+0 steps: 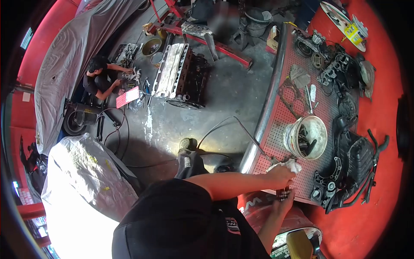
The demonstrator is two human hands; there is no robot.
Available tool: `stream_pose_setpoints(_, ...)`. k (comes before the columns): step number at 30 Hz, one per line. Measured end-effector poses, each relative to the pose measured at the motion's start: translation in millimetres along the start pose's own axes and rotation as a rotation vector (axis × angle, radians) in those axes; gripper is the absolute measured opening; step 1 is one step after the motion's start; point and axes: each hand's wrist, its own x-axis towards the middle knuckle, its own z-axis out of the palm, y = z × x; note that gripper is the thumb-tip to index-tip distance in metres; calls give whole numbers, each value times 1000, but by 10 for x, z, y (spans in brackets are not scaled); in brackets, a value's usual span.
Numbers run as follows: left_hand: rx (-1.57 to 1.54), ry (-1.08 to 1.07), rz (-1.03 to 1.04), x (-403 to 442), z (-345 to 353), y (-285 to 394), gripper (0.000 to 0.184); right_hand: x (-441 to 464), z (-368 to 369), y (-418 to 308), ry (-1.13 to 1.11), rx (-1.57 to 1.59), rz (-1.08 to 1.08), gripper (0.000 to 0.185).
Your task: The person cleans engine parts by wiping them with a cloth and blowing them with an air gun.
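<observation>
My left hand [279,176] is closed on a crumpled white rag [293,165] at the near edge of the red perforated workbench [263,166]. Just below it, my right hand [284,204] grips a small dark metal part [283,194] with shiny bands; its exact kind is unclear. The two hands are close together, the rag above the part. Beyond them on the bench stands a dirty white bucket [320,129] with dark parts inside. A black hose [246,131] runs from the floor up to the bench beside the rag.
Engine parts [340,71], a gasket [297,103] and a black ribbed engine part [358,153] lie on the bench. An engine block [185,80] stands on the floor. A person [101,80] crouches at the left among tools. Below my hands is a red drum [258,207].
</observation>
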Motion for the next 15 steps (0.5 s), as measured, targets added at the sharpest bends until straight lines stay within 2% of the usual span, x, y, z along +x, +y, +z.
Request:
stream_pose_setpoints(1, -126, -138, -45, -140, -160, -25, 35, 52, -58, 50, -256, 69, 98, 27)
stream_pose_setpoints(2, -252, -272, -87, -266, -310, -75, 33, 30, 116, 133, -258, 65, 96, 27)
stream_pose_setpoints(4, -197, -175, -99, -505, -589, -312, 30, -89, 775, 417, -41, -100, 71, 33)
stream_pose_setpoints(5, -143, -85, -112, -608, -718, -477, 27, -112, 938, 578, -52, -103, 63, 33)
stream_pose_setpoints(8, -201, -82, -104, -936, -997, -1150, 24, -111, 1403, 1146, -109, -70, 179, 34)
stream_pose_setpoints(9, -203, -67, -103, -1019, -1243, -1265, 24, -147, 1595, 1312, -195, -125, 214, 34)
stream_pose_setpoints(11, -328, -271, -416, -1174, -1790, -1571, 25, -271, 2046, 1626, -305, -237, 219, 33)
stream_pose_setpoints(12, -328, -262, -406, -1266, -2005, -1757, 25, -340, 2278, 1717, -311, -241, 208, 33)
stream_pose_setpoints(14, -502, -309, -327, -1502, -2422, -2146, 30, -522, 2714, 1923, -469, -319, 302, 28)
stream_pose_setpoints(15, -579, -175, -371, -1649, -2665, -2312, 31, -612, 2920, 2032, -351, -391, 310, 26)
